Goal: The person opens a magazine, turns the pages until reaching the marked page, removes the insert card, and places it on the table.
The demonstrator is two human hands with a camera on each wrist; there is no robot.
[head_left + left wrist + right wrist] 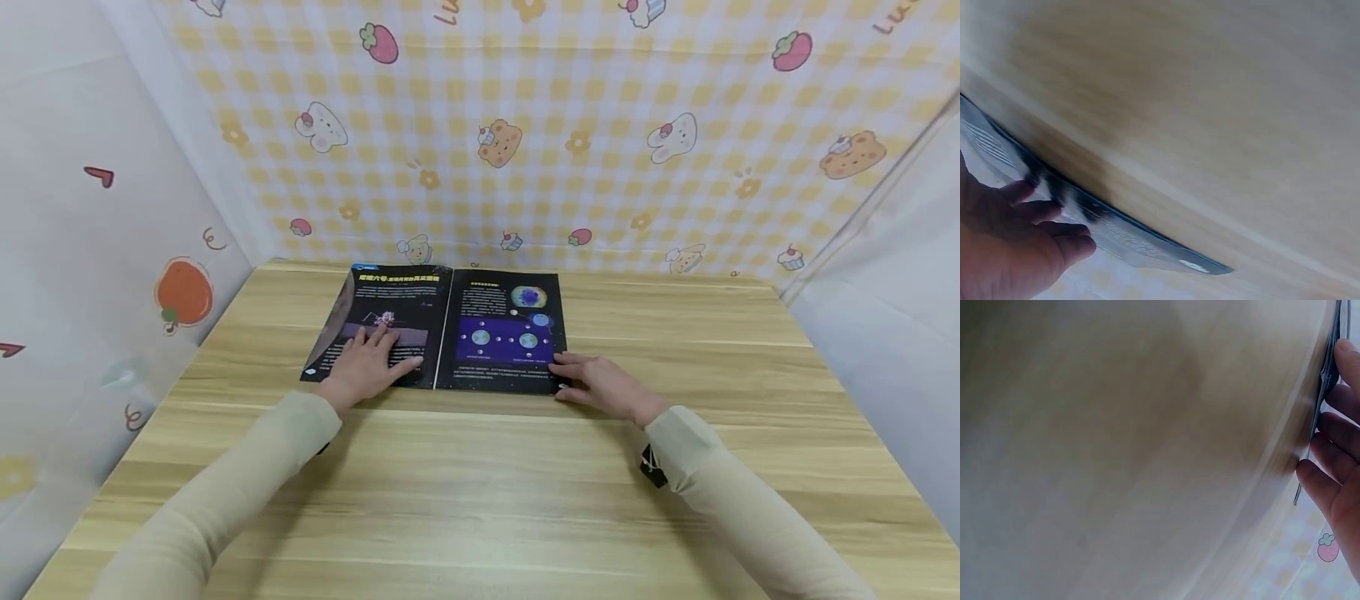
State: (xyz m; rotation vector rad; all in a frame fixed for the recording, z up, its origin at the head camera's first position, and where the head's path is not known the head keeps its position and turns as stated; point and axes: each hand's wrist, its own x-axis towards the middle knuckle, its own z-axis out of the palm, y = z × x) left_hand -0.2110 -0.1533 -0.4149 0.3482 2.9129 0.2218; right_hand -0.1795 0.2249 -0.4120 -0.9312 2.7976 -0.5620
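Observation:
An open magazine (444, 333) with dark pages lies on the wooden table. Its left page shows a spacecraft picture under a yellow title; its right page has planet diagrams on purple. My left hand (363, 367) rests on the lower part of the left page, fingers spread and thumb toward the fold. At the lower right corner, my right hand (603, 385) touches the magazine's outer edge with extended fingers. In the left wrist view, the left hand (1019, 244) lies over the magazine (1141, 244). The right wrist view has the right hand (1341, 444) along the page edge.
The wooden table (465, 500) extends around the magazine. Behind it hangs a yellow checked cloth (450, 192) with cartoon prints. White printed cloth (90, 250) stands on the left, and a pale wall (900, 225) on the right. A small black object (652, 468) sits at the right wrist.

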